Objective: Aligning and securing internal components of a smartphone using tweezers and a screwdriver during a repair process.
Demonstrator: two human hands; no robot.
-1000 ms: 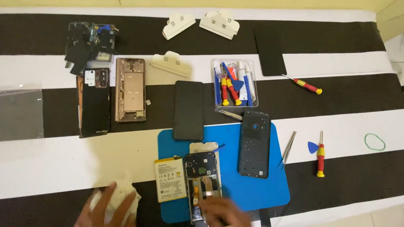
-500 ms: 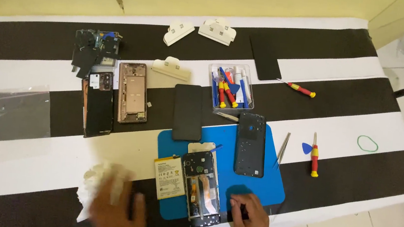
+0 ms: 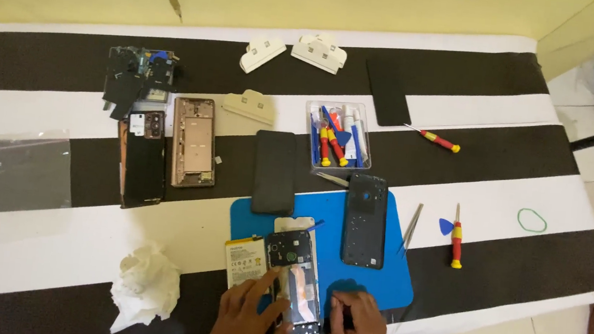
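An opened phone body (image 3: 294, 276) with bare circuitry lies on a blue mat (image 3: 381, 277) near the table's front edge. My left hand (image 3: 244, 322) rests on the phone's lower left side, fingers touching it. My right hand (image 3: 357, 331) sits on the mat just right of the phone, fingers curled; whether it holds a small tool is unclear. A yellowish battery (image 3: 244, 260) lies left of the phone. A dark back cover (image 3: 365, 219) lies on the mat to the right.
A crumpled white tissue (image 3: 146, 287) lies left of my hands. Tweezers (image 3: 411, 227), a blue pick (image 3: 445, 226) and a red-yellow screwdriver (image 3: 456, 237) lie right of the mat. A clear tool box (image 3: 336, 136), a black screen (image 3: 275, 172) and other phone parts (image 3: 194, 141) lie further back.
My left hand has let go of the tissue and moved right onto the opened phone. The tissue now lies alone on the table. My right hand stays on the mat.
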